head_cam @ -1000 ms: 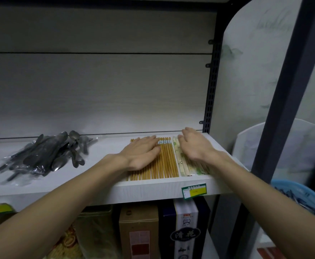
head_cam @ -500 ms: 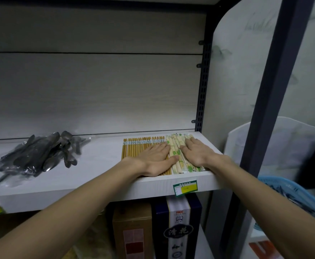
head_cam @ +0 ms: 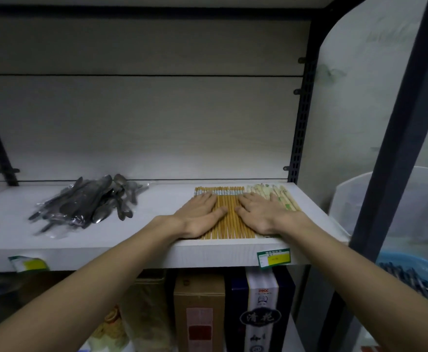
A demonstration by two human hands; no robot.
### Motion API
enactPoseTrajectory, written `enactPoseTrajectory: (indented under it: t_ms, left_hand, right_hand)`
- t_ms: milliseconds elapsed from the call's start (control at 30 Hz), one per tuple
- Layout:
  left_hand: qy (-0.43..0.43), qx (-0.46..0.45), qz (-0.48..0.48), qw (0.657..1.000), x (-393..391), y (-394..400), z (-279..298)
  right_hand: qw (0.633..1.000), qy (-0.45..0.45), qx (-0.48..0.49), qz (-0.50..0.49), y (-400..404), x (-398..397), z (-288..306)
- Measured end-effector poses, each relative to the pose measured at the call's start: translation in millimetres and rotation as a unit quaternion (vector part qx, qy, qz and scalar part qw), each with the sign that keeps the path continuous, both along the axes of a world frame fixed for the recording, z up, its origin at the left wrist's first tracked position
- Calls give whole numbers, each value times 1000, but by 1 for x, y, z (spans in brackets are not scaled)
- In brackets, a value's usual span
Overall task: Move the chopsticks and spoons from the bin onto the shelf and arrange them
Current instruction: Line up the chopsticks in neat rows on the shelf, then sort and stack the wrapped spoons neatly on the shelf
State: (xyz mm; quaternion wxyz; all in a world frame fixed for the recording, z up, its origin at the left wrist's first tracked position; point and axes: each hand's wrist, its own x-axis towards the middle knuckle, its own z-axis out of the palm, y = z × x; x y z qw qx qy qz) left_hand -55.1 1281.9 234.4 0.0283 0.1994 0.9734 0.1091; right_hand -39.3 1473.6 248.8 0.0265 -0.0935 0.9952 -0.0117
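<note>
A: What did the pale blue plastic bin hold?

B: Dark utensils, too blurred to name. It sat low at the right, half behind a dark metal upright.

A: And the white wooden shelf?

B: A row of brown wooden chopsticks beside pale paper-wrapped chopsticks, with bagged grey metal spoons well apart to the left.

A: The hands?

B: The left hand and right hand lay flat, fingers straight, on the brown row. Tall cardboard boxes stood beneath.
</note>
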Motion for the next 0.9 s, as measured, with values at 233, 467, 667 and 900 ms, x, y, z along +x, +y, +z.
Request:
enactPoseTrajectory:
  t_ms: [233, 467, 667, 900]
  left_hand:
    - [52, 19, 43, 998, 6, -52, 22]
    - [192, -61, 117, 972, 8, -191, 40]
    - [103, -70, 145, 982, 4, -265, 27]
    - [74, -38, 138, 987, -15, -300, 6]
  right_hand:
    - [992, 107, -58, 41, -49, 1, 18]
    - [969, 136, -188, 84, -167, -15, 27]
    - [952, 52, -302, 0, -251, -35, 15]
    - [950, 101, -291, -52, -310, -47, -4]
